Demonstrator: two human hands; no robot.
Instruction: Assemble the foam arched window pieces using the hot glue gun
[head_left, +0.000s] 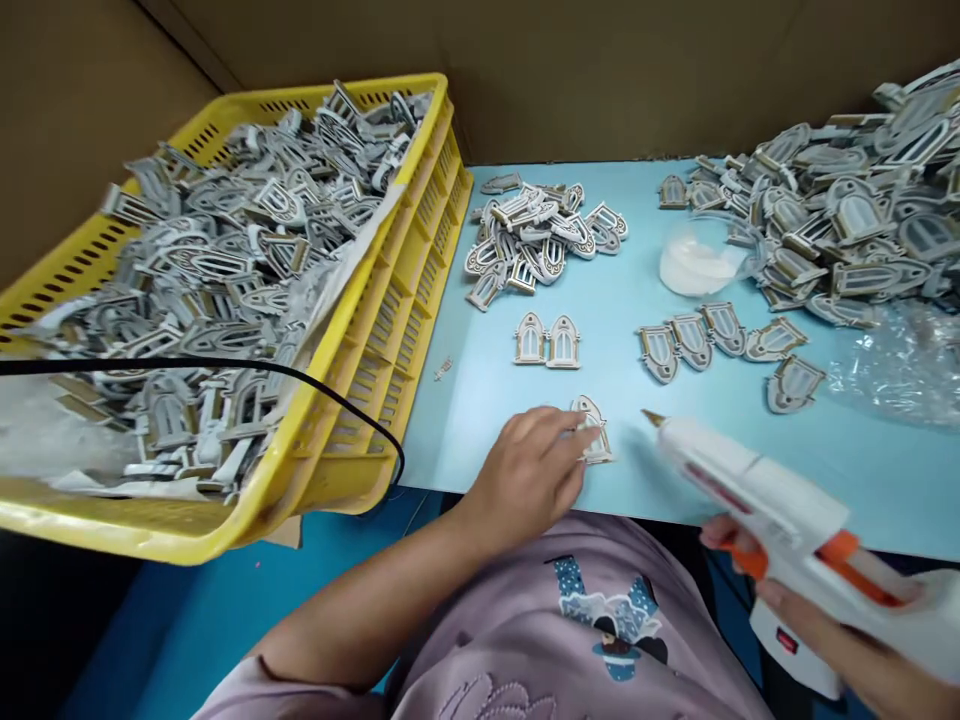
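My left hand rests at the table's near edge, its fingers curled over a small arched window piece that lies flat and is partly covered by them. My right hand grips a white and orange glue gun. The gun's brass nozzle points left, a little to the right of that piece and apart from it. Two more arched window pieces lie side by side just beyond my left hand. To the right, several others lie in a loose row.
A yellow crate heaped with window pieces stands at the left, a black cable across it. One pile sits at the back middle, a larger pile at the right. A translucent white cup and clear plastic lie nearby.
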